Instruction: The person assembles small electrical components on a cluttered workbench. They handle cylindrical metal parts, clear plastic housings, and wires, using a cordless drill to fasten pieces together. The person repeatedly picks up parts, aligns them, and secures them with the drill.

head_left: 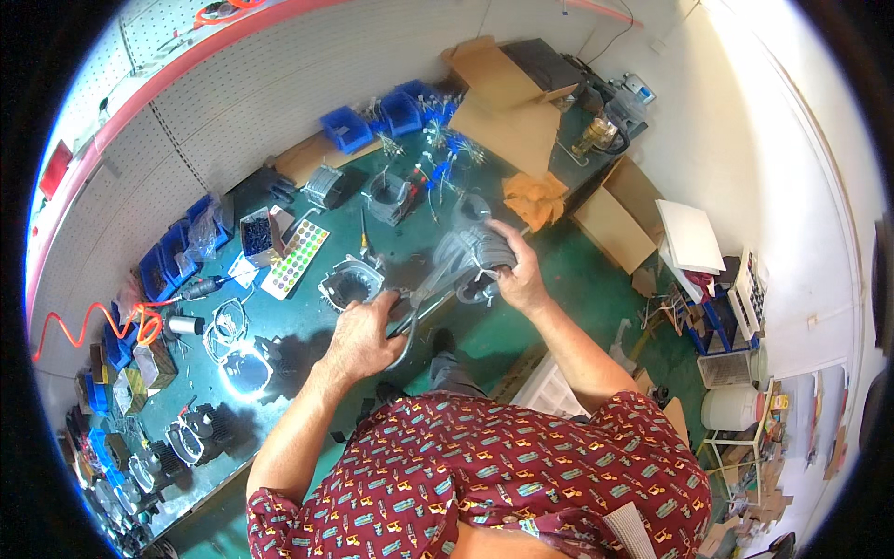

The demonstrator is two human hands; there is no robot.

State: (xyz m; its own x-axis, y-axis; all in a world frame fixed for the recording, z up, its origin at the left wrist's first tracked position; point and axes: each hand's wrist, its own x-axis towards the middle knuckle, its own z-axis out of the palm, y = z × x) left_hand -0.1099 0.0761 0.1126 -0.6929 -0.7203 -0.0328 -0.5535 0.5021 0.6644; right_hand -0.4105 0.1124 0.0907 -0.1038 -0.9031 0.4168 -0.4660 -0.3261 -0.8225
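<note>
Finned housings (352, 282), blue bins (346, 129) crowd hands (438, 312)

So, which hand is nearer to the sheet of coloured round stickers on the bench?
Left. The left hand is just right of and below the sticker sheet, gripping a tool. The right hand is farther right, past the finned metal housing that it holds.
</note>
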